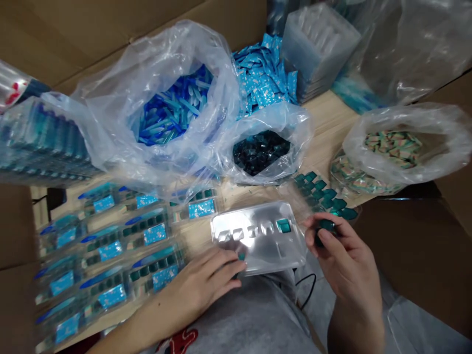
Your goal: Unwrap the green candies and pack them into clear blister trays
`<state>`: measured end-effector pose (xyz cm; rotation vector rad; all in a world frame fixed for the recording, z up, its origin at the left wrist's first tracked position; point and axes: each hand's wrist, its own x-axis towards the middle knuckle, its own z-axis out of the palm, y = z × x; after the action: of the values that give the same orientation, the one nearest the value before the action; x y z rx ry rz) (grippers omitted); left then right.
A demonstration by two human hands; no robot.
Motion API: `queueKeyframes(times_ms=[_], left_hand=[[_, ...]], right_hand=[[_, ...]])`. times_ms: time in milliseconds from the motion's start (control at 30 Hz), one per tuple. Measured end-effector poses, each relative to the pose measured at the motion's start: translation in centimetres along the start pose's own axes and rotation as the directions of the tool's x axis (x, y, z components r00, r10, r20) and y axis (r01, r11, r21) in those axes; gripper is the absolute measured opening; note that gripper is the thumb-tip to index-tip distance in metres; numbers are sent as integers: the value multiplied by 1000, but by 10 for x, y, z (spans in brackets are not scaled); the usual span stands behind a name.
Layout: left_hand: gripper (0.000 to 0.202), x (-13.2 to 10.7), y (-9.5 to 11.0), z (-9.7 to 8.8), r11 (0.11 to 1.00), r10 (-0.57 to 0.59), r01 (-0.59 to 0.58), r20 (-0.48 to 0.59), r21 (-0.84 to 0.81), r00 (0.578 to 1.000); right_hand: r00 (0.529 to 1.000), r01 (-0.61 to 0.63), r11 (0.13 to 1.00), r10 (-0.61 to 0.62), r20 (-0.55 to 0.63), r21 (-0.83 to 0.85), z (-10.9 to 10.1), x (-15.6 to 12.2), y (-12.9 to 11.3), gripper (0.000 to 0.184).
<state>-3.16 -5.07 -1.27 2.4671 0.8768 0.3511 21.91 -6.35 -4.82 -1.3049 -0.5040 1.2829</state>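
A clear plastic blister tray (pixel 258 255) lies in front of me, with a row of square hollows along its far half. One teal faceted cube (pixel 283 225) sits in the rightmost hollow. My left hand (pixel 216 273) is at the tray's near left corner, fingers bent together around small dark teal pieces that show only in part. Beside the tray's right edge, my right hand (pixel 342 255) holds a few dark teal cubes (pixel 325 230) between thumb and curled fingers.
Filled blister trays (pixel 110 250) cover the left. Behind stand open bags of blue sticks (pixel 173 110), dark teal cubes (pixel 261 150) and striped pieces (pixel 394 147). Blue packets (pixel 263 73) and stacked clear trays (pixel 317 49) are at the back. A sheet of teal pieces (pixel 320 194) lies right.
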Motion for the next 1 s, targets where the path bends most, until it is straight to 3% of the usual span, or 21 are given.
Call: queueKeyframes(times_ms=[133, 200, 300, 400, 500, 600, 733, 833, 1000], left_hand=[[20, 28, -2, 2, 986, -55, 32, -141, -162, 988], [19, 45, -6, 9, 995, -38, 13, -246, -102, 969], [19, 64, -12, 25, 999, -34, 37, -310, 2, 950], [19, 72, -12, 35, 998, -60, 57, -325, -19, 944], [24, 73, -9, 34, 997, -68, 59, -270, -43, 961], [26, 66, -8, 27, 999, -33, 25, -185, -43, 982], [31, 50, -10, 22, 999, 38, -35, -168, 19, 985], [30, 50, -10, 24, 999, 16, -10, -206, 30, 978], [15, 75, -9, 34, 994, -35, 67, -329, 86, 944]], right_hand=[[998, 55, 997, -56, -25, -47, -1, -3, -1, 17], [996, 85, 993, -88, -32, -82, 0, -5, -1, 17], [994, 110, 991, -112, -21, -83, -1, -7, 1, 18], [995, 104, 992, -104, 2, -65, -2, -8, 4, 19], [996, 85, 994, -84, 7, -71, -5, -8, 5, 19], [997, 82, 995, -82, 17, -52, -8, -8, 4, 19], [996, 83, 997, -83, 22, -2, -12, -6, 5, 20], [996, 89, 996, -89, 20, 1, -12, -3, 7, 19], [993, 99, 995, -98, 72, -10, -6, -4, 7, 22]])
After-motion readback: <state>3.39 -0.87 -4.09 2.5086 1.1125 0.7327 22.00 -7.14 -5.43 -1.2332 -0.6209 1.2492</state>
